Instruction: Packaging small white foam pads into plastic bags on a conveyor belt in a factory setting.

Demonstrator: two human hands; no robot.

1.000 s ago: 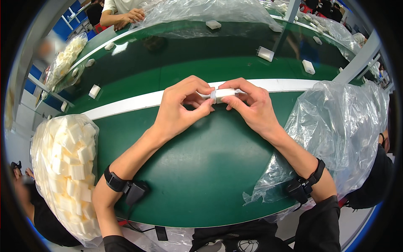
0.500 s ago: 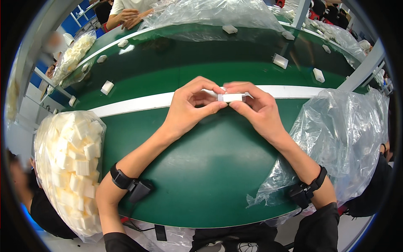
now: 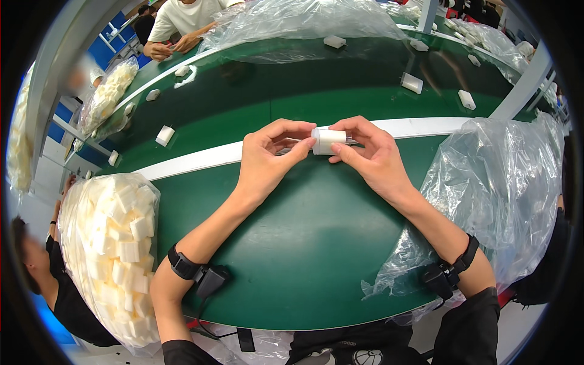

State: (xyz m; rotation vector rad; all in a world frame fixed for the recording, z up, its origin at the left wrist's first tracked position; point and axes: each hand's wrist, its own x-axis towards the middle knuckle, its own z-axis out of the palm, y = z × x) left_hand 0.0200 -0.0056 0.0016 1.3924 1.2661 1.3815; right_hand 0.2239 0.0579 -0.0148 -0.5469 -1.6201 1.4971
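Above the white edge strip of the green worktable [image 3: 274,255], I hold a small white block [image 3: 331,141] with a clear plastic cover at its left end. It lies level, its broad face toward me. My left hand [image 3: 266,157] pinches the clear end between thumb and fingers. My right hand [image 3: 378,159] grips the other end, thumb at the front and fingers behind. Thin pin-like bits show at that right end, partly hidden by the fingers.
Left stands a clear bag [image 3: 115,255] full of cream-white blocks; right lies a crumpled clear plastic bag [image 3: 486,194]. Several similar white pieces, one a white block [image 3: 165,135], lie on the green belt [image 3: 243,91] beyond the strip. Across it, a person [image 3: 188,27] works beside plastic sheeting [image 3: 304,21].
The block has turned from its narrow side to its broad face between my hands. My right fingers have shifted around its right end. The view has moved slightly.
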